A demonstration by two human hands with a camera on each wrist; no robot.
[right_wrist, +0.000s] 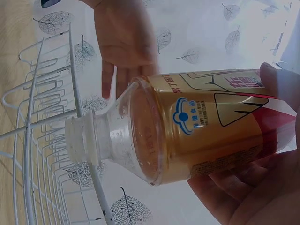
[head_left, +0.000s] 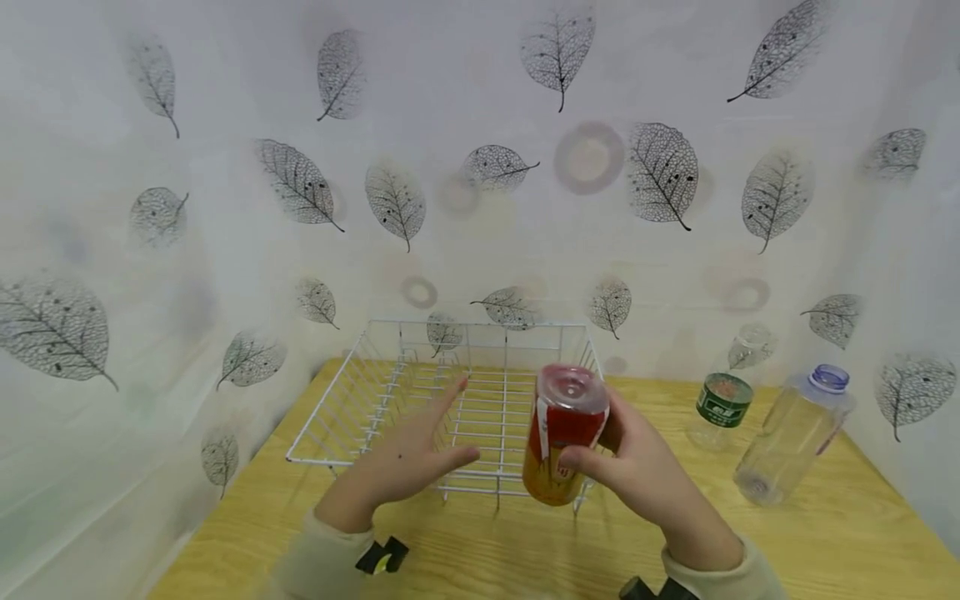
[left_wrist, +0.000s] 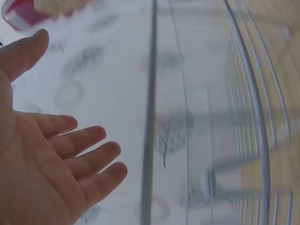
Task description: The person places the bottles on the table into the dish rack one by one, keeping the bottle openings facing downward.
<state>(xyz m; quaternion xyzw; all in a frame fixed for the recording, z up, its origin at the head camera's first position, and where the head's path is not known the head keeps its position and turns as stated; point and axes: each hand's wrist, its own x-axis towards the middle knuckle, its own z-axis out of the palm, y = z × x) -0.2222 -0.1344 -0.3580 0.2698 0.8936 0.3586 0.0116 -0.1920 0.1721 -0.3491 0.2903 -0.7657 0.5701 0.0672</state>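
Note:
My right hand (head_left: pixel 637 467) grips a plastic bottle (head_left: pixel 564 442) with a red and gold label around its body. It is turned over, with the clear base facing up. In the right wrist view its clear neck (right_wrist: pixel 84 140) has no cap and points toward the white wire rack (right_wrist: pixel 30 136). The bottle overlaps the rack's front right corner in the head view. My left hand (head_left: pixel 405 458) is at the front left part of the rack, holding nothing. In the left wrist view its palm shows, with fingers (left_wrist: pixel 89 154) extended and thumb apart.
On the right of the wooden table (head_left: pixel 645 550) stands a clear bottle with a green label (head_left: pixel 724 402). Beside it a larger clear bottle with a blue neck (head_left: pixel 795 433) leans at a tilt. Leaf-printed sheeting (head_left: pixel 480 242) hangs behind and along both sides.

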